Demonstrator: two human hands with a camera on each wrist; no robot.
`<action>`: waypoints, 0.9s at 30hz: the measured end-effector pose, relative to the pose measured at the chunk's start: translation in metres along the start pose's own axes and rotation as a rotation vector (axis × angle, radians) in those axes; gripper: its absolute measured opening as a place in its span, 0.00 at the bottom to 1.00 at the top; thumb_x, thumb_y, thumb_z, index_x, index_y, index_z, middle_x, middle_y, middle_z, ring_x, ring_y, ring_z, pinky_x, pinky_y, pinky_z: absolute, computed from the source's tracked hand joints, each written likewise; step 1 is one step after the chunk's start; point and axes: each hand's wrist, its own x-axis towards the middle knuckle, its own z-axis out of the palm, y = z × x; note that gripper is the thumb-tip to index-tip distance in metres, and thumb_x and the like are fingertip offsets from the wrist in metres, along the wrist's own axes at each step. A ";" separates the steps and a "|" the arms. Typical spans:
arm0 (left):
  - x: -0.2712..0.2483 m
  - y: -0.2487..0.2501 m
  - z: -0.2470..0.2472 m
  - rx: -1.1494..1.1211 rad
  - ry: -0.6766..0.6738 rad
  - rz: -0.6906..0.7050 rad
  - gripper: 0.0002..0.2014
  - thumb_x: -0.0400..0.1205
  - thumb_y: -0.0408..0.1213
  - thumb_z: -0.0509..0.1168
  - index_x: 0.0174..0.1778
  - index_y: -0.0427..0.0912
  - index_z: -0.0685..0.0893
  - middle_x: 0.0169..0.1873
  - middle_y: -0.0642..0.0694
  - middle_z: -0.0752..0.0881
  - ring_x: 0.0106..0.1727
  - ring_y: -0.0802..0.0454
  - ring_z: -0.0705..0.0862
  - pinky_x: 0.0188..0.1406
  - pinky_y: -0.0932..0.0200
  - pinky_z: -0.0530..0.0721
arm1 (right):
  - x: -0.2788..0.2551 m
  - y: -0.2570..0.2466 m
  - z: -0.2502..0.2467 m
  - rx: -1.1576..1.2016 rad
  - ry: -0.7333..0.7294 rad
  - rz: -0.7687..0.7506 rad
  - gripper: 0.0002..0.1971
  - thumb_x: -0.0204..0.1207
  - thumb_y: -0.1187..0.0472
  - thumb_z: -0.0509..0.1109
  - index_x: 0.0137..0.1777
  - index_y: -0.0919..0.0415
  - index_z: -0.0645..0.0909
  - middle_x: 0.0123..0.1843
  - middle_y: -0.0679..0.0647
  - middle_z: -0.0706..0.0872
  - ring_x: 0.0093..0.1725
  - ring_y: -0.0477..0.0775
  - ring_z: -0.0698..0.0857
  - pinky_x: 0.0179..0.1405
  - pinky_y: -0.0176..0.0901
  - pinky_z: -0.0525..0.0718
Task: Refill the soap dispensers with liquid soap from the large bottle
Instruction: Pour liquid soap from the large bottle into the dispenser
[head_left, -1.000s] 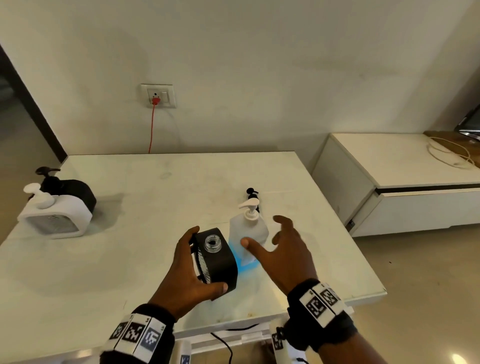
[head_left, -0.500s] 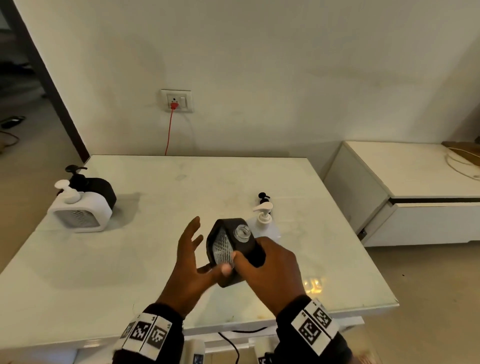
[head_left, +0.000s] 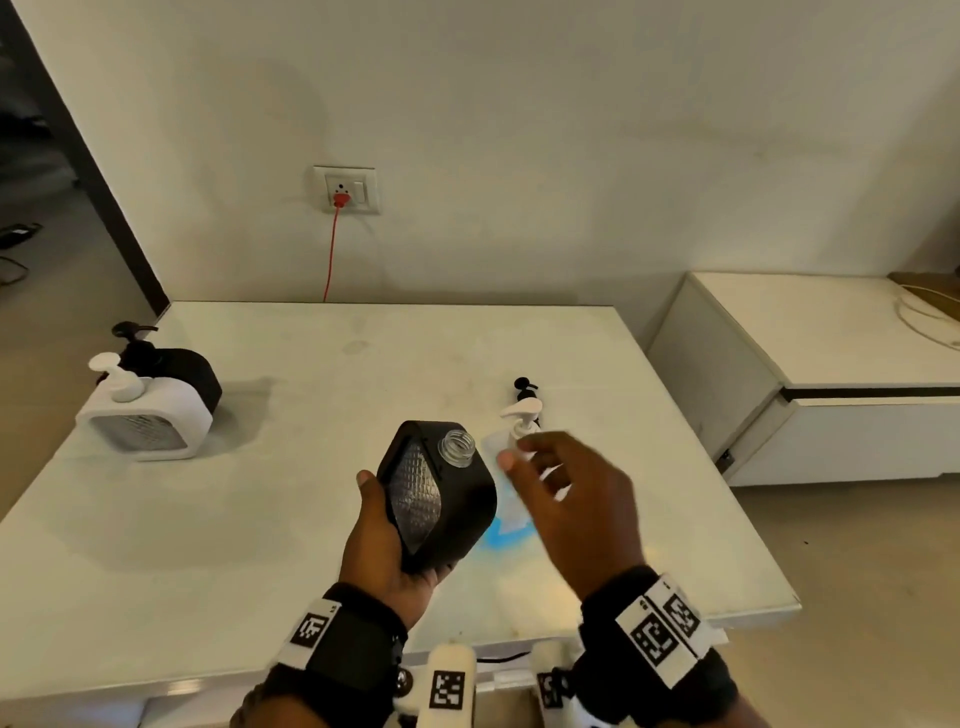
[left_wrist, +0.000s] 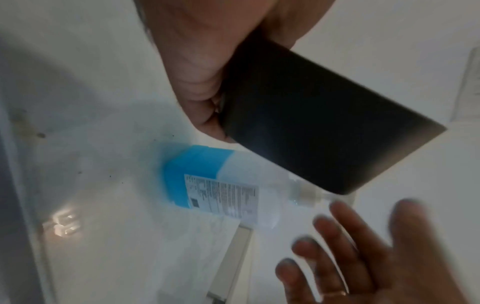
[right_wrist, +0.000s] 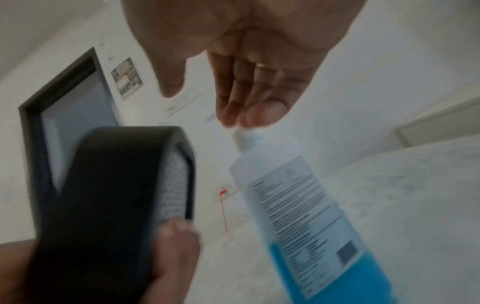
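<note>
The left hand (head_left: 387, 551) grips the rigid, open-necked black dispenser (head_left: 439, 493) by its sides. The right hand (head_left: 576, 499), fingers loose and empty, nears the large bottle (right_wrist: 306, 209) by the tabletop's (head_left: 208, 545) near edge; it looks slick and best gripped mid-body.

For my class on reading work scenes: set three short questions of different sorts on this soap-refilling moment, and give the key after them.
1. True or false: the black dispenser in the left hand has its pump screwed on.
2. Which hand holds nothing? A) the left hand B) the right hand C) neither
3. Fill in: the liquid at the bottom of the large bottle is coloured ____.

Key: 1 false, its clear threaded neck is bare. 2 B, its fingers are spread near the bottle's white pump. 3 blue.
</note>
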 end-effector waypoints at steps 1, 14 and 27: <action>0.002 0.001 0.000 0.003 0.006 -0.011 0.29 0.87 0.68 0.52 0.62 0.49 0.87 0.46 0.39 0.95 0.51 0.37 0.91 0.40 0.47 0.90 | 0.005 0.010 -0.003 -0.016 0.087 -0.002 0.15 0.75 0.38 0.70 0.55 0.43 0.80 0.43 0.37 0.83 0.42 0.39 0.83 0.37 0.28 0.78; 0.010 0.012 -0.009 0.062 -0.033 0.014 0.26 0.89 0.65 0.53 0.63 0.51 0.87 0.47 0.39 0.95 0.48 0.40 0.92 0.48 0.43 0.90 | 0.047 0.061 0.013 0.048 -0.480 0.094 0.40 0.61 0.64 0.82 0.71 0.38 0.72 0.61 0.38 0.82 0.59 0.37 0.80 0.57 0.37 0.80; 0.005 0.004 -0.013 0.251 0.046 0.033 0.26 0.89 0.64 0.54 0.62 0.50 0.88 0.49 0.37 0.95 0.54 0.37 0.92 0.49 0.43 0.89 | 0.039 0.059 0.002 0.004 -0.640 0.169 0.48 0.62 0.57 0.88 0.79 0.41 0.64 0.68 0.34 0.74 0.65 0.39 0.74 0.62 0.33 0.69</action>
